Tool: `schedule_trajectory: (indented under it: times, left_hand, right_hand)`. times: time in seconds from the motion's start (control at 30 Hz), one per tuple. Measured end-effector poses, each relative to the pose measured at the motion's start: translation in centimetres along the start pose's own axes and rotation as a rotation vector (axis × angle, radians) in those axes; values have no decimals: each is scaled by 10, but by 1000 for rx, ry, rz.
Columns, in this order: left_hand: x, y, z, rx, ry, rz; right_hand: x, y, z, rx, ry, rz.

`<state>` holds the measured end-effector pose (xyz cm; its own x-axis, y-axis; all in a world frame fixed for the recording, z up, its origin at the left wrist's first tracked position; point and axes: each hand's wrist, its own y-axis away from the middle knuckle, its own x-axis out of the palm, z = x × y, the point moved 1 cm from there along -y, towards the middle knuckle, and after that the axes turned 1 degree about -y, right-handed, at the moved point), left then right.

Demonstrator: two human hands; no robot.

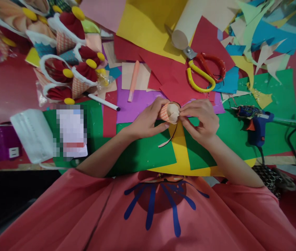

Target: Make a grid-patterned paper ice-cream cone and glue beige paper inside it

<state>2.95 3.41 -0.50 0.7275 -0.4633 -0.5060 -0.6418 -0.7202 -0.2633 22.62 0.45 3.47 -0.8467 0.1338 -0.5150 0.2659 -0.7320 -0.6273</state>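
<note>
My left hand (152, 118) is wrapped round a small orange-checked paper cone (164, 112), its open mouth turned to the right with a beige inside. The fingertips of my right hand (201, 120) are pinched together at the cone's right rim, on beige material there. A thin strip (165, 143), dark along its edge and pale at the end, curves down from the cone between my hands. Whether my right fingers also hold part of this strip is hidden. Beneath both hands lie green foam sheets (142, 150) and a purple sheet (129, 111).
Scissors (201, 75) and a cardboard tube (187, 28) lie ahead on coloured sheets. A blue glue gun (258, 125) rests right, a phone (72, 132) left. Finished checked cones (81, 85) crowd the upper left; paper scraps (265, 45) fill the upper right. A marker (104, 102) lies left.
</note>
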Motion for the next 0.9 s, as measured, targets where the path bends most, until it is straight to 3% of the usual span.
schedule_trajectory:
  times: [0.27,0.4,0.6,0.73,0.8,0.9]
  left_hand:
    - [0,2,1,33,-15,-15]
    - [-2,2,0,17,2,-28]
    - [-2,1,-3,14,16,-12]
    - [-1,2,-1,34,-28,-25]
    - [-1,2,1,48,-63,-53]
    - [-1,1,3,92,-103,-129]
  right_hand:
    - [0,-1,1,-47,60,0]
    - [0,3,-1,-153,105,57]
    - [5,9,-4,-16,66,191]
    - [2,5,2,-104,98,167]
    - [0,2,4,-58,72,111]
    - [-1,1,3,187,-93,-44]
